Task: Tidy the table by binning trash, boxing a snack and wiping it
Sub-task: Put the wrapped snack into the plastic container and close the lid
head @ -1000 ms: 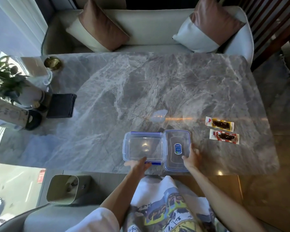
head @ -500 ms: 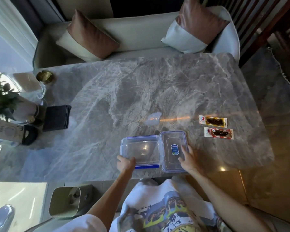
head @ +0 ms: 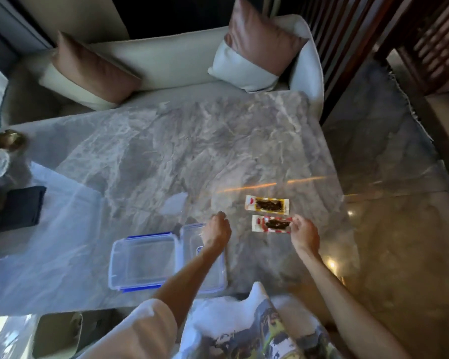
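A clear plastic box point(head: 140, 263) with blue clips sits open near the front edge of the marble table point(head: 166, 151). Its clear lid point(head: 189, 237) lies right beside it. Two snack packets lie to the right: a yellow-trimmed one point(head: 267, 204) and, nearer to me, a red-trimmed one point(head: 272, 224). My left hand point(head: 217, 230) hovers over the lid's far corner, loosely curled and holding nothing. My right hand point(head: 305, 234) pinches the right end of the red-trimmed packet, which lies flat on the table.
A beige bin point(head: 57, 332) stands on the floor below the table's front left. A dark folded cloth point(head: 24, 207) and a brass dish point(head: 9, 139) sit at the table's left side. A pale patch point(head: 174, 203) shows mid-table. A sofa with cushions point(head: 166, 63) lies beyond.
Both hands left the box and lid and moved right and forward. My right hand reached the red-trimmed packet. The view swung to the right.
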Motion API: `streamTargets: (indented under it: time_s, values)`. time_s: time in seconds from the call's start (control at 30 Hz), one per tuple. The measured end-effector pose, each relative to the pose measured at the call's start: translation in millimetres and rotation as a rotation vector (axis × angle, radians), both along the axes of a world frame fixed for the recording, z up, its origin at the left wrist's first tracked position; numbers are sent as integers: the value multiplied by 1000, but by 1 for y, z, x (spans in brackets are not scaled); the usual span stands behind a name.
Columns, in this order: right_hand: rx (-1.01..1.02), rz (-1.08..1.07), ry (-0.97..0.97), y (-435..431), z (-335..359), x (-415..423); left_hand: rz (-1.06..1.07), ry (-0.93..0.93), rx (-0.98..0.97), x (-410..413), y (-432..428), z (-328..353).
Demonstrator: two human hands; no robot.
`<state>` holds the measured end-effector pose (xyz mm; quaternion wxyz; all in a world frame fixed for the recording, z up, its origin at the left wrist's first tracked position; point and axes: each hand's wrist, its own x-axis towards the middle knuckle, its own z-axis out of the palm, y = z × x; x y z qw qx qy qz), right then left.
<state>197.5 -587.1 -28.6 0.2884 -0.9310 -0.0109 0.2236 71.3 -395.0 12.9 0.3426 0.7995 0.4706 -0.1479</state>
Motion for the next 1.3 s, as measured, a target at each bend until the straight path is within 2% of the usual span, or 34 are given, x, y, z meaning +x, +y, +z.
streamTargets:
  time_s: [0.13,0.23,0.4,0.53,0.73,0.9,1.1,1.2,1.3]
  values:
    - [15,-76,140,-19,-21,35,62,26,-148,53,-35,-22]
    - [40,-119,177,-18,-32,45,164,30,-193,77,-50,-40]
    - [31,-186,249,-11,-43,51,344,-28,-252,93,-63,-53]
    - [54,-244,334,-14,-44,46,372,-70,-343,86,-71,-48]
    - [204,-227,298,3,-30,69,347,-150,-283,99,-43,-31]
    - [214,-255,281,37,-30,90,266,-73,-193,128,-18,-38]
    - [140,-262,306,47,-40,91,282,53,-150,143,-14,-49]
    - [162,-287,343,46,-42,90,358,37,-217,140,-14,-56]
    - [239,-210,372,41,-40,92,581,-122,-439,130,-16,-62]
